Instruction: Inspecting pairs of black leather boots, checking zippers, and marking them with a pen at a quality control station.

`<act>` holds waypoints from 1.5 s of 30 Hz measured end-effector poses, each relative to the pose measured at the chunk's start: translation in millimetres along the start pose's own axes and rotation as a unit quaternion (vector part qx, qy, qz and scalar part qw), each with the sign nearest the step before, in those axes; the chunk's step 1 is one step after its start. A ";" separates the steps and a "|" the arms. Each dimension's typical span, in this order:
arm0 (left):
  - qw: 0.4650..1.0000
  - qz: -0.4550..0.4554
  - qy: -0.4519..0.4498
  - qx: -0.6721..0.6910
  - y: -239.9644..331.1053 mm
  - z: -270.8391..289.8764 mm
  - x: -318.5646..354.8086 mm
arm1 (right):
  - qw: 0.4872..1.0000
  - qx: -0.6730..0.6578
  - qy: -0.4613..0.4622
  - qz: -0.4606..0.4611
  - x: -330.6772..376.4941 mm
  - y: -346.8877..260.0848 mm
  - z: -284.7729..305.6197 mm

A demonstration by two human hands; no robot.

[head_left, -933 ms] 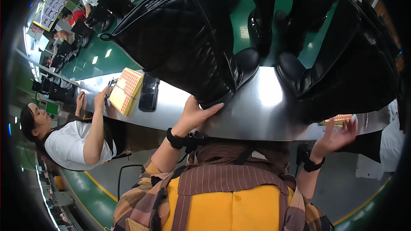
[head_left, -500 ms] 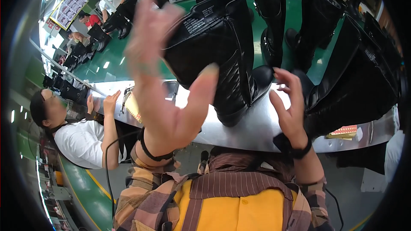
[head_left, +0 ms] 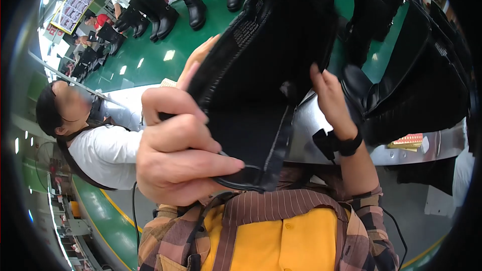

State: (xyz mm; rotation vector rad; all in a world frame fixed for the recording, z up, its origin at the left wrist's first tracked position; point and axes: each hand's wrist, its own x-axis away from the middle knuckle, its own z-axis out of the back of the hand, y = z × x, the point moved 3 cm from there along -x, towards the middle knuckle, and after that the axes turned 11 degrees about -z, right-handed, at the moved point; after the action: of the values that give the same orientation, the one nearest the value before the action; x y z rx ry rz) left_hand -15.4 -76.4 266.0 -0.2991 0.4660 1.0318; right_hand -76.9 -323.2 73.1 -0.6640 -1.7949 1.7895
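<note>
A tall black boot (head_left: 266, 85) is tipped so that the dark inside of its shaft faces me, a zip edge running down it. My left hand (head_left: 175, 150) is closed on the rim at its lower left, fingers pinching the lining edge. At the boot's right side, my right hand (head_left: 331, 103) holds it, thumb up against the leather and some fingers hidden; a dark band circles that wrist. Fingers (head_left: 201, 52) also show behind the boot's upper left edge; whose they are I cannot tell. The boot's foot is hidden.
More black boots (head_left: 416, 75) stand close on the right, beside a stack of red-and-gold printed cards (head_left: 406, 140) on the metal table edge (head_left: 371, 155). A person in white (head_left: 100, 155) is near on the left. Boots (head_left: 150, 15) line the green surface (head_left: 135, 65) beyond.
The boot, which stood upright on the metal table, is now tipped toward me with its opening in view. My left hand has come down onto its rim; my right hand now touches its side.
</note>
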 end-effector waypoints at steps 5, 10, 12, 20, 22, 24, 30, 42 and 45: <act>1.000 -0.007 -0.007 -0.007 -3.2 4.9 6.6 | 0.994 -0.084 -0.033 -0.068 -4.0 14.6 19.0; 1.000 0.007 0.011 -0.027 -1.7 -1.4 3.4 | 0.990 -0.112 -0.048 -0.069 -2.7 18.9 19.5; 0.999 0.012 0.003 -0.040 -0.4 -0.7 -2.8 | 0.990 -0.114 -0.022 -0.082 -0.9 19.7 20.2; 0.992 0.075 0.084 -0.057 16.9 -15.4 -27.9 | 0.999 -0.043 -0.002 -0.015 21.8 18.7 24.0; 0.989 0.071 0.111 -0.069 17.9 -18.9 -32.7 | 0.999 -0.033 0.000 -0.018 24.7 19.8 27.8; 0.984 0.059 0.134 -0.106 15.1 -24.6 -39.5 | 0.999 -0.032 0.001 -0.016 25.5 22.0 31.1; 0.888 0.084 0.424 -0.156 -2.6 -64.8 -51.0 | 0.997 -0.070 0.001 -0.007 26.4 34.4 33.0; 0.831 0.171 0.524 -0.072 -31.8 -107.8 -24.5 | 0.998 -0.019 0.006 0.065 29.9 8.3 12.2; 0.855 0.195 0.470 -0.103 -45.2 -112.2 -22.5 | 0.990 0.077 -0.015 0.117 27.8 13.4 11.6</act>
State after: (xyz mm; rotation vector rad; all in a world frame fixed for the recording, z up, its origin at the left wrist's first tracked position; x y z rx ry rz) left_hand -11.3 -165.7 181.5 -0.9481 1.3474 1.2938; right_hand -105.6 -313.4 60.3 -0.8160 -1.6321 2.0783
